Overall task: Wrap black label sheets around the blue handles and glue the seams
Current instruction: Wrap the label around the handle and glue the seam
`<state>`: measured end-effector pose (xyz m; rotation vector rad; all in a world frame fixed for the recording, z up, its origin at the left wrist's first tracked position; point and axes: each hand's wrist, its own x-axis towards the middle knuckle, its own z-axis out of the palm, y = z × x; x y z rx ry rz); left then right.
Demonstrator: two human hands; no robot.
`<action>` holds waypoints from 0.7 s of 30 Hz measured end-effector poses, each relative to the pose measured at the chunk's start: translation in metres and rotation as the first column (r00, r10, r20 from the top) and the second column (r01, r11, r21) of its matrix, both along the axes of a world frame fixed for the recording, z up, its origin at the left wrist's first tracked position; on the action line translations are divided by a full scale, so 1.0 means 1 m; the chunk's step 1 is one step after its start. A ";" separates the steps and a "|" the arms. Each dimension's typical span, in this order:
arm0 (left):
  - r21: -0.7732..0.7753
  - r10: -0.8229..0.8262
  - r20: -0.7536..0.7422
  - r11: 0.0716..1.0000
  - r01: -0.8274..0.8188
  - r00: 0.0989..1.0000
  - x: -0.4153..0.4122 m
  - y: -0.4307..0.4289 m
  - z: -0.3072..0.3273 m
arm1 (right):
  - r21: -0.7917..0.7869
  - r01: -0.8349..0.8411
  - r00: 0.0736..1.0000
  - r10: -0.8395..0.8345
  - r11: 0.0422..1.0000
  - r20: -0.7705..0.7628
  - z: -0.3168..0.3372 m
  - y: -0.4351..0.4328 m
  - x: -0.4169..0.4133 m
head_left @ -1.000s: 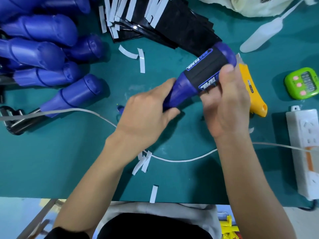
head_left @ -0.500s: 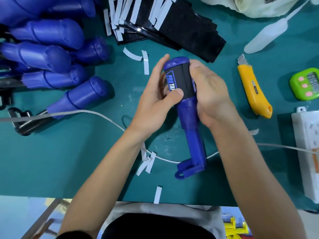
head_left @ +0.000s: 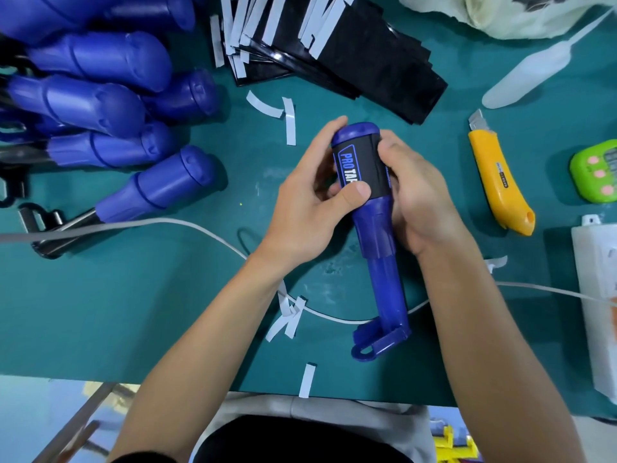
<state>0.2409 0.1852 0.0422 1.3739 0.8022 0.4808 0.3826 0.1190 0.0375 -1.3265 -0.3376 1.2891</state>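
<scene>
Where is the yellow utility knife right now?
Head view: the yellow utility knife lies on the green mat at the right, between the right hand and the green timer.

The spare handles (head_left: 100,105) lie left, label sheets (head_left: 360,51) behind, knife (head_left: 497,182) and perhaps a timer (head_left: 597,175) right.

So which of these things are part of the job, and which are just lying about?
In the job: left hand, right hand, held blue handle, its black label, stack of label sheets, unwrapped handles.
Lying about: yellow knife, green timer, power strip, cable, paper strips.
</scene>
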 end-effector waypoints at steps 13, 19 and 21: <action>0.016 0.014 0.005 1.000 -0.014 1.000 0.000 0.000 -0.003 | 0.058 -0.141 0.990 0.139 0.988 0.037 0.003 -0.005 0.006; 0.030 0.002 -0.011 1.000 -0.002 1.000 -0.002 0.001 -0.003 | 0.151 -0.245 0.967 0.252 0.958 -0.032 0.003 -0.010 0.012; 0.029 -0.004 -0.013 1.000 0.005 1.000 -0.002 0.001 -0.003 | 0.166 -0.278 0.957 0.288 0.946 -0.037 0.003 -0.011 0.014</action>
